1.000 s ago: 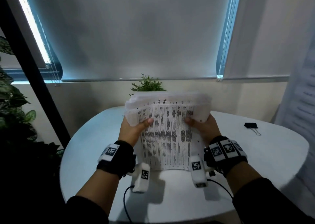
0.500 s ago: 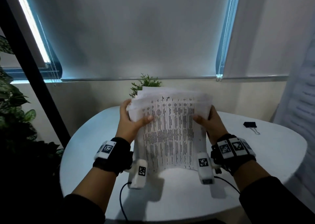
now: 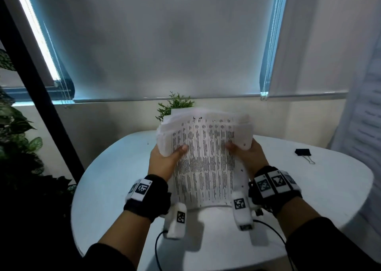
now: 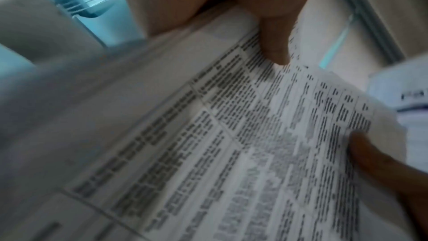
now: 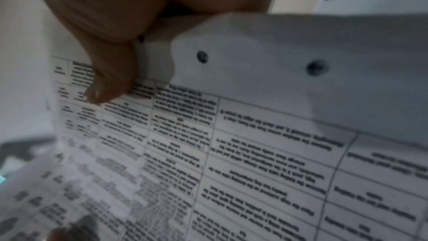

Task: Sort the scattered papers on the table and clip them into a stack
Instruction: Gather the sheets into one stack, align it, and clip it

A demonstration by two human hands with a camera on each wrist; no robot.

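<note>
The principal risk at this stage is loss of alignment: the bundle of white printed paper sheets (image 3: pixel 204 159) is held upright on its lower edge against the white round-edged table (image 3: pixel 321 190), and the upper edges are fanned and uneven, so any slackening of either grip would likely let sheets slide out or splay. A second risk — the sheets bow between the hands, and a hard tap could crease the front page. The left hand (image 3: pixel 162 159) grips the left edge, thumb curled over the front sheet; the right hand (image 3: pixel 247 157) grips the right edge likewise, thumb on the print. The front sheet carries a dense table of black text in ruled columns, with punched holes along its right margin; those behind are blurred and unreadable. The black metal binder clip (image 3: pixel 302 152) with wire handles lies well apart on the table's far right — reaching it means one hand must release, judged the likeliest moment for slippage.
</note>
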